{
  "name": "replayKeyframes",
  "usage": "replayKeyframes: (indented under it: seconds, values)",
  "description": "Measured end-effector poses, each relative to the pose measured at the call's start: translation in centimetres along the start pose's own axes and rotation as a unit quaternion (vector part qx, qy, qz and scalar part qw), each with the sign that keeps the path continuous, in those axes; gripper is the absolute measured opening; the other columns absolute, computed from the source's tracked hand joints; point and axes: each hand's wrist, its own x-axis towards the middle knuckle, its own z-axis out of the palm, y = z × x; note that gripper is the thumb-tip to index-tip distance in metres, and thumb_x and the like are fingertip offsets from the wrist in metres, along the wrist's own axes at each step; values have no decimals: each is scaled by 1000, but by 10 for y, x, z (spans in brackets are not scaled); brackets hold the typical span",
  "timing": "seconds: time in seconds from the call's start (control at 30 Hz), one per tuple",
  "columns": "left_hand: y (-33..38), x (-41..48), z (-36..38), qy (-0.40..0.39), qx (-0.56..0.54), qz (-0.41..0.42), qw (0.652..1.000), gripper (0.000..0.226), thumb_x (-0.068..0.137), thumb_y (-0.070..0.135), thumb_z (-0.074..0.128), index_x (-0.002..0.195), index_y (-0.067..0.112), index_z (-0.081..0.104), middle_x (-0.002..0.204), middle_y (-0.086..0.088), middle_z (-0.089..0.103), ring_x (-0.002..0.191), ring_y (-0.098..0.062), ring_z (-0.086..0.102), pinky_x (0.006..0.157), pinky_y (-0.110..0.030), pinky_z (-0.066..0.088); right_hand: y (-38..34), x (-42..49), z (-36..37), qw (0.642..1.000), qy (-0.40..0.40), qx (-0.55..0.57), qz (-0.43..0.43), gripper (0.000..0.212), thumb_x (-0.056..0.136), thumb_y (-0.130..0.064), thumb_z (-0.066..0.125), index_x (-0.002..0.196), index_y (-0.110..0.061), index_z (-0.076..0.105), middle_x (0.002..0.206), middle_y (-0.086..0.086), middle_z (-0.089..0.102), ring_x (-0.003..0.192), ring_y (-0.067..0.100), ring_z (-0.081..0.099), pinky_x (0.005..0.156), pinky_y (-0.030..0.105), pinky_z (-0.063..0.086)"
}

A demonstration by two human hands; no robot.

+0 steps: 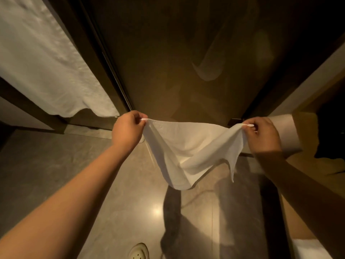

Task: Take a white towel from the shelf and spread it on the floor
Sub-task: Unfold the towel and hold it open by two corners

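A white towel (188, 146) hangs in the air between my two hands, sagging in the middle above the tiled floor (74, 150). My left hand (127, 128) pinches its left top corner. My right hand (261, 134) pinches the right top corner. The lower edge of the towel droops in folds and does not touch the floor. Its shadow falls on the tiles below.
A dark glass door (186, 53) stands straight ahead. A larger white towel (43, 58) hangs at the left. A rolled white towel (285, 131) sits on a wooden shelf (306, 165) at the right. My white shoe (139, 251) shows at the bottom edge.
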Motion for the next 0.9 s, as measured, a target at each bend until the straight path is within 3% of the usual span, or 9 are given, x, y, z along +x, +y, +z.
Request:
replayKeyframes:
  seconds: [0.13, 0.3, 0.47, 0.6, 0.73, 0.9]
  values:
    - [-11, 27, 27, 17, -8, 23, 1000, 8, 89, 23, 60, 90, 29, 66, 88, 7, 67, 71, -6, 61, 55, -21, 44, 13, 18, 26, 999, 39, 14, -4, 11, 96, -22, 54, 104, -19, 61, 117, 6, 54, 94, 17, 52, 82, 26, 42]
    - [-27, 47, 69, 50, -31, 54, 997, 9, 89, 25, 60, 94, 30, 67, 89, 12, 64, 86, -10, 62, 74, -33, 55, 27, 29, 67, 995, 79, 48, -33, 6, 96, -24, 53, 100, -27, 57, 114, -4, 50, 94, 11, 49, 76, 14, 38]
    - [-69, 49, 124, 89, -45, 83, 992, 10, 89, 25, 60, 95, 29, 67, 85, 14, 62, 81, -6, 60, 70, -29, 53, 63, 26, 125, 990, 105, 60, -71, 8, 96, -23, 54, 95, -31, 54, 107, -12, 45, 89, 6, 47, 68, 5, 31]
    - [-126, 41, 181, 98, -41, 93, 990, 11, 90, 26, 60, 97, 27, 68, 89, 11, 65, 82, -5, 60, 68, -25, 49, 115, 17, 184, 990, 100, 48, -91, 5, 95, -22, 55, 96, -27, 57, 106, -9, 47, 90, 8, 48, 69, 5, 32]
    - [-186, 33, 238, 106, -38, 91, 989, 12, 90, 27, 59, 99, 27, 67, 92, 9, 67, 83, -7, 61, 73, -33, 55, 171, 7, 245, 989, 104, 30, -99, 12, 95, -22, 55, 104, -18, 62, 112, -2, 52, 92, 9, 48, 78, 14, 38]
    - [-249, 25, 301, 113, -13, 131, 985, 13, 90, 28, 59, 100, 27, 67, 90, 10, 66, 81, -12, 63, 70, -40, 57, 229, -8, 310, 986, 115, 20, -115, 11, 95, -23, 55, 103, -19, 62, 111, 0, 53, 91, 10, 49, 80, 22, 43]
